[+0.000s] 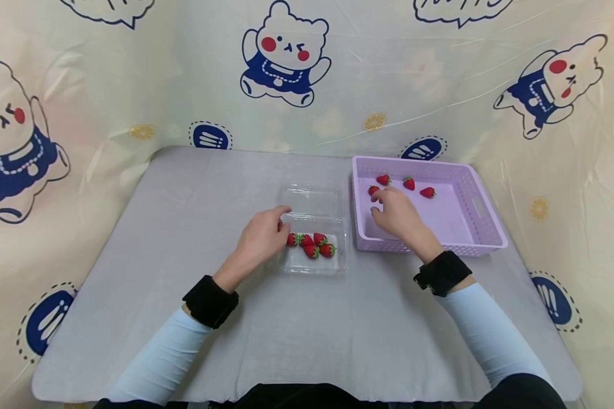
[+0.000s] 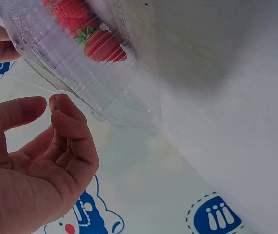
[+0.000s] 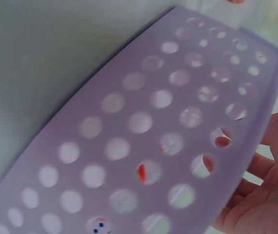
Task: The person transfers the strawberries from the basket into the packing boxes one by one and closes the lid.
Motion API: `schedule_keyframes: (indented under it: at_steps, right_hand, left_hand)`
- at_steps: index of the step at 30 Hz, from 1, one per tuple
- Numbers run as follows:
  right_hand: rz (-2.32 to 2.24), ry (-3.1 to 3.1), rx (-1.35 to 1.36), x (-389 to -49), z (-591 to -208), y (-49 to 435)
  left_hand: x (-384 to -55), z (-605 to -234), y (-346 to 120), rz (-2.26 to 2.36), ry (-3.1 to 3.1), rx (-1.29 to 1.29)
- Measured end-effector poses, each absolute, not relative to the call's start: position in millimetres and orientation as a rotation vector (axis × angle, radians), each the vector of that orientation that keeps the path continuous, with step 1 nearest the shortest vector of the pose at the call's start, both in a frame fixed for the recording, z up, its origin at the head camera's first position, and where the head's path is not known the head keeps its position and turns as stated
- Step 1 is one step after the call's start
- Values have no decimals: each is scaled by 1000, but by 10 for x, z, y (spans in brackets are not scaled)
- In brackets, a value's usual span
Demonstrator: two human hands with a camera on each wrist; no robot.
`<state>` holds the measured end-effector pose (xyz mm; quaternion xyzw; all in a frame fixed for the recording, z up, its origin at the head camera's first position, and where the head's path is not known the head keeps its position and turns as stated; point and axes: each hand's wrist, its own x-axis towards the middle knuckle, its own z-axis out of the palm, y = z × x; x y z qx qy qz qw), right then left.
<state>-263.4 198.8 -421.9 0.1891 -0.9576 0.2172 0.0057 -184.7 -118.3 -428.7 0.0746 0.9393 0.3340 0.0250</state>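
Note:
A clear plastic clamshell box [image 1: 314, 267] lies unfolded on the table, with several red strawberries [image 1: 311, 251] in its near half. Beside its left edge is my left hand [image 1: 262, 236], fingers loosely bent and nothing between them; in the left wrist view the fingertips come close to the box rim, and I cannot tell if they touch. My right hand [image 1: 399, 215] reaches over the near wall of a purple basket [image 1: 460, 213]. Thumb and index finger are apart, next to a strawberry [image 1: 373, 190] partly covered by the hand. The basket wall hides part of this hand in the right wrist view.
Several more strawberries, one of them a strawberry [image 1: 427, 192] near the middle, lie toward the basket's back. The box's lid half [image 1: 312, 200] lies on the far side. A grey cloth covers the table [image 1: 286, 335]; a bear-print curtain [image 1: 184, 74] hangs around it.

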Motion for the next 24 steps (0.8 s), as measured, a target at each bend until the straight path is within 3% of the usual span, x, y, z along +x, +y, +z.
schedule_keyframes:
  at_steps: [24]
  right_hand:
    - [577,-3146,381,-2893,-4378,2351]
  left_hand:
    - [-1909,-4203,-1008,1060,2872,296]
